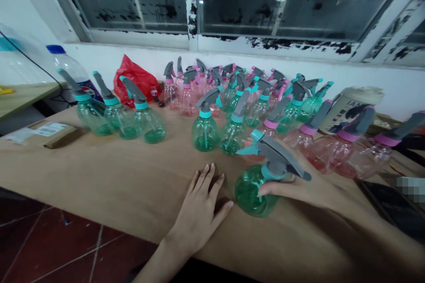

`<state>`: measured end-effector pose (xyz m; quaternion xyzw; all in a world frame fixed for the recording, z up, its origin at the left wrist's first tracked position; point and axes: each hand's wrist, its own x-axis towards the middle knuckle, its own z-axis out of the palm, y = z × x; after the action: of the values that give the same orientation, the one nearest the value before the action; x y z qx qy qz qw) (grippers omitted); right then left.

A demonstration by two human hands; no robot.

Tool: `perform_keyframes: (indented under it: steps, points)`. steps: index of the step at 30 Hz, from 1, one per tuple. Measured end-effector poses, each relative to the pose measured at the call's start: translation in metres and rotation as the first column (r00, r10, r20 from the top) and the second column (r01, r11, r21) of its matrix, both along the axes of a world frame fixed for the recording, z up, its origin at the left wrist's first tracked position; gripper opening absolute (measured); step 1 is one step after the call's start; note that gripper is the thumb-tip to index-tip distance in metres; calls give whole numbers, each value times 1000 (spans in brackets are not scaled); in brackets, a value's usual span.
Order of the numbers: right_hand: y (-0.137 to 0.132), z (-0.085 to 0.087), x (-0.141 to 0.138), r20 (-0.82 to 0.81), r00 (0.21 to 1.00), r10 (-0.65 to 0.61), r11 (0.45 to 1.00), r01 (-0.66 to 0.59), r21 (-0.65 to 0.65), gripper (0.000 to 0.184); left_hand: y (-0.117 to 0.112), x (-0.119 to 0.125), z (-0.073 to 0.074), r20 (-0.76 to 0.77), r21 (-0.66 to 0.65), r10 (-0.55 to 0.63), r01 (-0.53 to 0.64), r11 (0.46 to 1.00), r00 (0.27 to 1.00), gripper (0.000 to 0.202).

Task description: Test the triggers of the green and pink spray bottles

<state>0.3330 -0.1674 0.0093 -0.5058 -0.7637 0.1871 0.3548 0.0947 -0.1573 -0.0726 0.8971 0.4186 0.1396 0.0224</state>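
Observation:
My right hand [299, 188] is wrapped round a green spray bottle [254, 192] with a turquoise collar and a grey trigger head pointing left. The bottle leans slightly; I cannot tell whether its base touches the table. Just left of it, my left hand [202, 210] lies flat on the brown table [133, 185], fingers stretched out and holding nothing. Beyond my hands stand two green spray bottles [205, 135] side by side. Pink-collared spray bottles [345, 152] line the right side, partly behind my right arm.
Several green and pink spray bottles crowd the back near the window. Three green bottles [149, 126] stand at left, by a red plastic bag [134, 75] and a blue-capped bottle [64, 64]. A brown package [59, 135] lies far left; a dark flat device [392, 203] lies right.

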Motion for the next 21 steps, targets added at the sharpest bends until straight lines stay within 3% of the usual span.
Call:
perform_keyframes:
  steps: [3,6,11,15,21]
  points:
    - [-9,1,1,167,984,-69,996,59,59,60,-2,-3,2,7,-18,-4,4,1000,1000,53]
    - [-13,7,7,312,950,3,1000,-12,28,50,-5,-11,3,13,-18,-12,12,1000,1000,52]
    - [-4,20,-2,263,961,81,996,-69,-55,35,-13,-39,1,32,10,-19,19,1000,999,52]
    - [15,26,-48,225,965,138,990,-136,-24,33,-20,-64,-3,30,62,-5,3,998,1000,51]
    - [63,20,-129,189,960,208,954,-242,178,28,-35,-106,-17,68,170,80,-91,981,994,53]
